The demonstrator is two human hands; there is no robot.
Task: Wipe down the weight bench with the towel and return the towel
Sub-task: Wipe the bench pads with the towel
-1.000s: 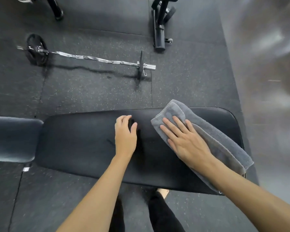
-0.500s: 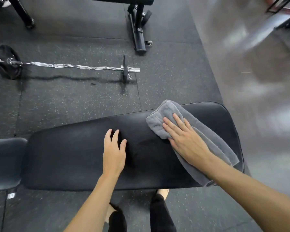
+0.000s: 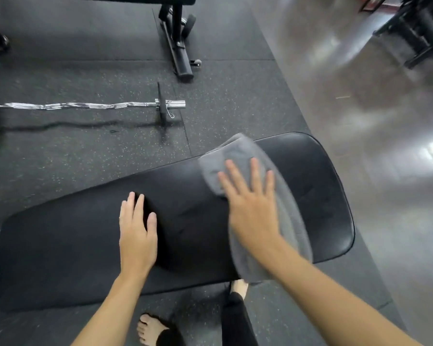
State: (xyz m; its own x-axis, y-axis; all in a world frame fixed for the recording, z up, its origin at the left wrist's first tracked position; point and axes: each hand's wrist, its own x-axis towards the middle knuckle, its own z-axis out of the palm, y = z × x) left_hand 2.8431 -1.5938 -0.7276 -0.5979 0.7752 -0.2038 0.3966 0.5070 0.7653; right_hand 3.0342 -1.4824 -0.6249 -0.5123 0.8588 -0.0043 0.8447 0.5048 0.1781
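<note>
**Wiping the bench pad, right end**

Head view: my right hand [image 3: 251,211] lies open, fingers spread, pressing the grey towel [image 3: 238,156] flat on the weight bench [image 3: 318,196]. My left hand [image 3: 137,236], open, braces mid-pad. Step: wiping. Next, I judge: sweep toward the uncovered left stretch, keeping pressure even.

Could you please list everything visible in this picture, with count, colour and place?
weight bench: one, black pad, across the foreground
towel: one, grey, on the bench's right part
curl bar: one, chrome, on the mat beyond the bench
bench frame: one, black, top centre
machine: one, black, top right, blurred
rubber mat: dark speckled, underfoot
left hand: flat on the pad
right hand: flat on the towel
bare feet: two, bottom edge
</note>
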